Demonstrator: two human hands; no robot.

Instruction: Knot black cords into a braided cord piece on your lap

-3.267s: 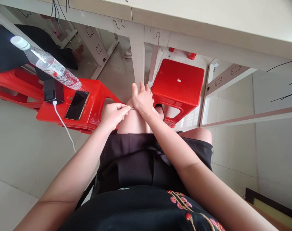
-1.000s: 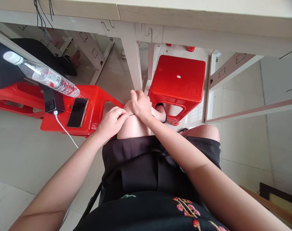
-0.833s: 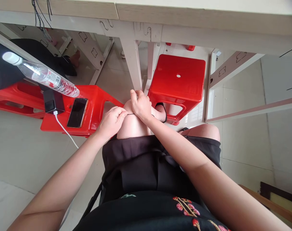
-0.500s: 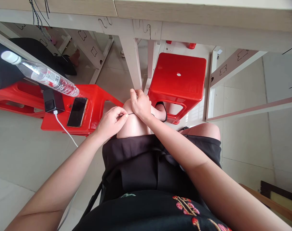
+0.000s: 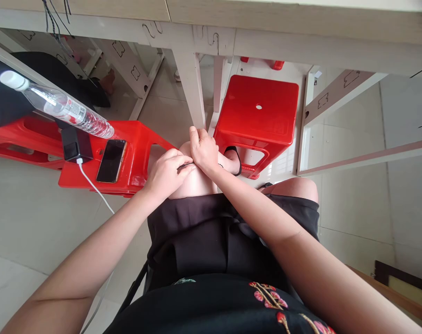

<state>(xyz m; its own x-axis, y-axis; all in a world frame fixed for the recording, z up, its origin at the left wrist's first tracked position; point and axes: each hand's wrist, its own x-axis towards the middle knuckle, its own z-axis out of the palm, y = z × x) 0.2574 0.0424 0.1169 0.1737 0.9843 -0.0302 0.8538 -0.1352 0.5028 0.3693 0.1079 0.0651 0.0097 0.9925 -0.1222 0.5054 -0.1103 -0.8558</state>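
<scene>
My left hand (image 5: 166, 174) is closed in a pinch on a thin dark cord (image 5: 186, 164) over my bare raised knee (image 5: 193, 186). The cord runs from those fingertips under my right hand (image 5: 204, 150), and a short dark bit shows past its far side. My right hand lies across the top of the knee, palm down, its thumb stretched forward and the other fingers partly hidden over the knee's edge. The fingertips of my left hand come close to the right hand's wrist side.
To the left, a red stool holds a phone (image 5: 111, 161), a black charger (image 5: 75, 144) with a white cable, and a water bottle (image 5: 62, 106). Another red stool (image 5: 259, 109) stands ahead under the table edge (image 5: 283, 21). Dark cords (image 5: 54, 23) hang at upper left. A person's dark-clothed leg is beyond.
My left hand has moved right and slightly forward, closer to my right hand, so less cord shows between them. My right hand stays almost in place on the knee.
</scene>
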